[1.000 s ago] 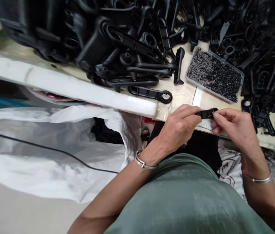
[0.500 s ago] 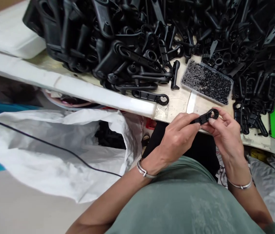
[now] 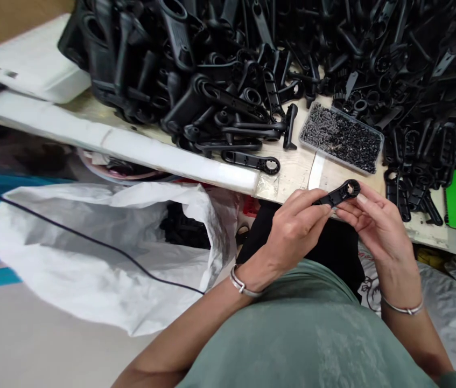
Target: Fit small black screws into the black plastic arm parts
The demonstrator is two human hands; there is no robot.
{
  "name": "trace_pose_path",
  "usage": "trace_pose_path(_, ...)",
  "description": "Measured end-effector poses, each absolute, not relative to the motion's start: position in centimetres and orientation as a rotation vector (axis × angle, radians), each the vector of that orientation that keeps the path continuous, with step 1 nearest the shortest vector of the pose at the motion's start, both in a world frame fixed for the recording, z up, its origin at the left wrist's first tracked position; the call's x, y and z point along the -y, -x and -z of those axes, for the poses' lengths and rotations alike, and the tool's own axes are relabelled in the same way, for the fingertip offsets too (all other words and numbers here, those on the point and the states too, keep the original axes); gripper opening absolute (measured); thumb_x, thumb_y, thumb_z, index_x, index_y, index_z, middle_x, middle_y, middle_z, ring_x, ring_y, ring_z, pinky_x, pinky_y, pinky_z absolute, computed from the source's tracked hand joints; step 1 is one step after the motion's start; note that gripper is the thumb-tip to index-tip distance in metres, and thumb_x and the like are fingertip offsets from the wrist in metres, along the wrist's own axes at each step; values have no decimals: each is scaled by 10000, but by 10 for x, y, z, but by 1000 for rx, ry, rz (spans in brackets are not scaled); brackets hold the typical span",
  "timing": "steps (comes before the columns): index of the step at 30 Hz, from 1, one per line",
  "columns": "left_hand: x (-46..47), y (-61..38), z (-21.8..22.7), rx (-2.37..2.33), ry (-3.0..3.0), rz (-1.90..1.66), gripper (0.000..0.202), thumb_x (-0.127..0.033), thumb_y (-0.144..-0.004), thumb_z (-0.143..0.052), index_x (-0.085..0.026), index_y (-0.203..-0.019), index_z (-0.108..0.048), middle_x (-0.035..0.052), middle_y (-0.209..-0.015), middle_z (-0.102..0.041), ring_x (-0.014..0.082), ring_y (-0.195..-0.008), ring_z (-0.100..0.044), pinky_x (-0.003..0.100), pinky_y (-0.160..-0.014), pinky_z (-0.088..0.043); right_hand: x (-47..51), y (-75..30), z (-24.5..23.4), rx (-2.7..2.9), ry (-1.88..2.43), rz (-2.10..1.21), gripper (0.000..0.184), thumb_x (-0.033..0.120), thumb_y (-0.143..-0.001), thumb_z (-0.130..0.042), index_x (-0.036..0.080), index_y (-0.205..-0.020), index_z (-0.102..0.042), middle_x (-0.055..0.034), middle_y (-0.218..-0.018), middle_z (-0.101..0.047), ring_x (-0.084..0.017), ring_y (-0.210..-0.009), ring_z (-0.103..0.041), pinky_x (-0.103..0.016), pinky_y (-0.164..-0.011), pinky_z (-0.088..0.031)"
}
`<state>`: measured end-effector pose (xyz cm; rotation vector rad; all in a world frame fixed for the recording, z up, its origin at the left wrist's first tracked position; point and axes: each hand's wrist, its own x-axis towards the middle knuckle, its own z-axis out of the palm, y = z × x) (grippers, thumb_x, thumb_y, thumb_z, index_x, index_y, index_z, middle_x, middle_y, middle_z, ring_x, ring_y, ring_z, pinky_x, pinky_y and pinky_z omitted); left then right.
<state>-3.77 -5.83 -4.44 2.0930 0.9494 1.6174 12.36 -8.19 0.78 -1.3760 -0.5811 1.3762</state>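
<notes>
The handle (image 3: 335, 196) is held up at the near edge of the table (image 3: 292, 173), a little to the right, between the two hands. The left hand (image 3: 298, 222) pinches its narrow end between thumb and fingers; the right hand (image 3: 385, 223) takes the ring end lightly, thumb on the near side and forefinger by the far rim, the other fingers loosely bent. The hollow, ribbed face is turned up, so the ring's inside shows from here.

To my eye the grip is a sound one: the left does the steadying, which leaves the right thumb free to feel around the ring. It would be best to press gently and evenly, with fingertips clear of the opening, and to tilt the ring towards the light, since black on black hides detail. Working over the wood would be safer than over the edge, where anything small could drop. The box (image 3: 336, 158) of tiny black pieces sits just beyond, so elbows want care. A loose handle (image 3: 251, 161) lies to the left, near the pile (image 3: 187, 108).
</notes>
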Motion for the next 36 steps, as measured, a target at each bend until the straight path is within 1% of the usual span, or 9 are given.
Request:
trace_pose_path(5, 60, 36, 41, -923, -2122, -1609, 103, -66, -824, -712, -144, -862, -655, 99, -981, -735, 151, -869, -676, 295, -780, -608, 83, -123, -3, 571, 1355, -1322, 365, 314, -701, -844, 216, -1027, -714, -16, -921, -767, -163, -780, -741, -290, -727, -639)
trace_pose_path(9, 62, 37, 40, -921, -2142, -1585, 90, -82, -840, -700, -152, -875, -657, 94, -993, -732, 150, -874, -676, 303, -777, -611, 82, -125, -2, 587, 1385, -1308, 359, 308, -672, -867, 195, -985, -732, -11, -898, -761, -136, -723, -731, -268, -723, -638)
trace_pose_path(15, 62, 38, 41, -892, -2140, -1571, 72, -99, -856, -688, -158, -880, -655, 87, -997, -729, 148, -874, -677, 315, -787, -612, 81, -133, -6, 661, 1478, -1291, 443, 307, -645, -887, 143, -1028, -738, -28, -707, -743, -138, -598, -710, -262, -650, -639)
trace_pose_path(17, 62, 37, 41, -869, -2141, -1576, 79, -86, -848, -691, -152, -873, -654, 93, -985, -731, 149, -864, -677, 311, -781, -610, 81, -134, -9, 665, 1510, -1272, 450, 303, -629, -895, 135, -1019, -744, -28, -676, -735, -136, -577, -702, -258, -624, -637)
trace_pose_path(20, 61, 37, 40, -865, -2148, -1571, 81, -81, -845, -693, -147, -871, -652, 102, -985, -733, 147, -853, -677, 304, -774, -609, 80, -135, -11, 665, 1521, -1269, 444, 307, -613, -901, 135, -993, -750, -30, -682, -737, -142, -584, -704, -273, -630, -642)
trace_pose_path(27, 60, 38, 40, -871, -2172, -1543, 79, -96, -851, -692, -154, -886, -653, 98, -1010, -734, 155, -867, -685, 311, -779, -614, 83, -135, -6, 643, 1441, -1331, 439, 345, -650, -882, 156, -1016, -731, -29, -772, -749, -138, -631, -715, -297, -692, -647)
trace_pose_path(30, 61, 37, 41, -840, -2176, -1549, 96, -84, -847, -690, -156, -897, -651, 99, -1013, -730, 155, -867, -685, 304, -774, -615, 84, -132, -4, 618, 1407, -1323, 469, 327, -625, -891, 175, -1034, -719, -1, -812, -737, -118, -625, -705, -278, -682, -642)
trace_pose_path(34, 64, 35, 43, -800, -2188, -1534, 149, -50, -816, -713, -152, -903, -648, 97, -1008, -721, 154, -869, -690, 284, -783, -613, 85, -130, -2, 688, 1443, -1291, 490, 311, -635, -871, 172, -1075, -707, 45, -707, -670, -119, -582, -675, -295, -639, -637)
trace_pose_path(36, 65, 34, 42, -734, -2195, -1500, 146, -70, -817, -724, -140, -927, -657, 111, -1022, -720, 163, -886, -697, 281, -798, -613, 88, -136, -6, 741, 1479, -1297, 510, 326, -651, -858, 158, -1108, -703, 51, -677, -639, -126, -586, -671, -314, -650, -637)
